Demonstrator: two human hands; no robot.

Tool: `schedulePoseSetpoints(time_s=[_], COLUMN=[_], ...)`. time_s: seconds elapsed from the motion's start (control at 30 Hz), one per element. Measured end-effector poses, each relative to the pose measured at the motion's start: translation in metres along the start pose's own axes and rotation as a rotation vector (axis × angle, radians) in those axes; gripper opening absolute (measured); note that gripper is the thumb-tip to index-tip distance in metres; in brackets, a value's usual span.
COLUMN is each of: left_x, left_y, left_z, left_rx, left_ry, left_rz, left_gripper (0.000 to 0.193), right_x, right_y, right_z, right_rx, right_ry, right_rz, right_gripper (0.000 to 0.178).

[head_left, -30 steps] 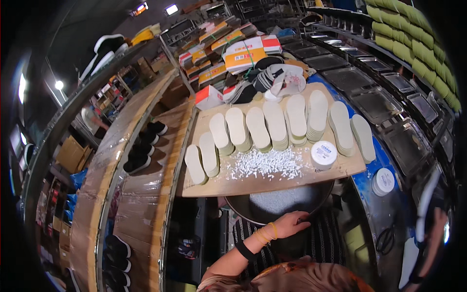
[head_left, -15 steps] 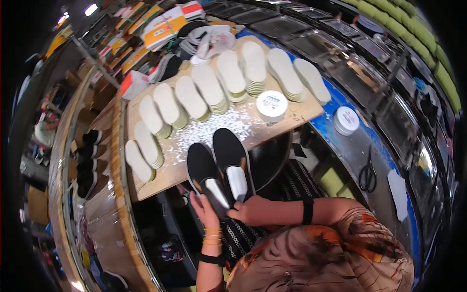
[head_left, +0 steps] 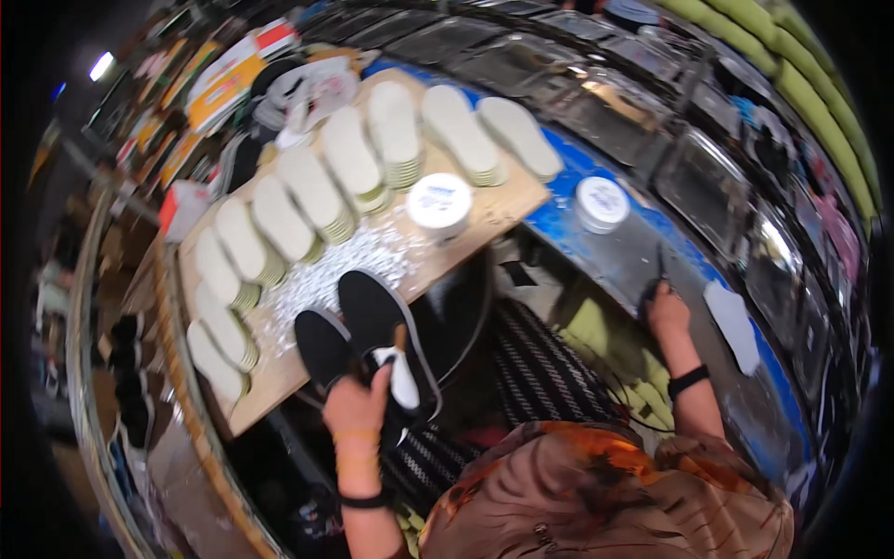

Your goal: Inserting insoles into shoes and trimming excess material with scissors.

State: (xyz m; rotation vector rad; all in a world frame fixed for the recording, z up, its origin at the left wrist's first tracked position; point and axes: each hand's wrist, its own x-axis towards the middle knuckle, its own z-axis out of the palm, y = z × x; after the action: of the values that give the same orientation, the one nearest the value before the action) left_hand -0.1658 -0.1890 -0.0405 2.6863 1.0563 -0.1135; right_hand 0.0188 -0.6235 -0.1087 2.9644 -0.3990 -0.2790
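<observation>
A pair of black slip-on shoes with pale linings sits at the near edge of a wooden board (head_left: 494,212). My left hand (head_left: 357,405) is closed over the left shoe (head_left: 319,343), its thumb pointing up beside the right shoe (head_left: 372,306). The fingers under that hand are partly hidden. Over on the metal tabletop, my right hand (head_left: 669,312) has its fingers round the handles of black scissors (head_left: 662,261), whose blades point away from me. A flat white sole-shaped piece (head_left: 732,326) lies to the right of this hand.
Several stacks of cream insoles (head_left: 315,191) line the board, behind scattered white scraps (head_left: 340,261). One white tub (head_left: 440,203) stands on the board, another tub (head_left: 602,203) on the blue-edged metal table (head_left: 605,256). Boxes (head_left: 223,88) are piled at the far left.
My right hand has left the shoes and moved right to the scissors. My left hand has shifted onto the left shoe. The view has turned, so the board appears further left.
</observation>
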Motion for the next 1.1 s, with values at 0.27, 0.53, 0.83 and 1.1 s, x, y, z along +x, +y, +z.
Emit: schedulePoseSetpoints(time_s=[0.27,0.53,0.83,1.1], left_x=[0.003,-0.049,-0.089,-0.076], left_y=[-0.027,-0.119,-0.112,-0.07], left_z=[0.031,-0.009,-0.006,-0.032], left_rx=[-0.018,-0.18,-0.117,-0.018], left_ry=[0.229,0.022,0.261,0.443], left_rz=[0.054,0.676,0.65,0.569], left_gripper=[0.03,0.039,0.04,0.041], right_x=[0.013,0.087,-0.083,-0.183], right_y=[0.031,0.1,-0.131,-0.234], right_z=[0.033,0.099,-0.06,-0.101], right_rx=[0.094,0.996,1.549,0.862], right_ry=[-0.049,0.09,-1.47,-0.305], right_rz=[0.03,-0.071,-0.814,-1.368], right_gripper=[0.046,0.075,0.041,0.055])
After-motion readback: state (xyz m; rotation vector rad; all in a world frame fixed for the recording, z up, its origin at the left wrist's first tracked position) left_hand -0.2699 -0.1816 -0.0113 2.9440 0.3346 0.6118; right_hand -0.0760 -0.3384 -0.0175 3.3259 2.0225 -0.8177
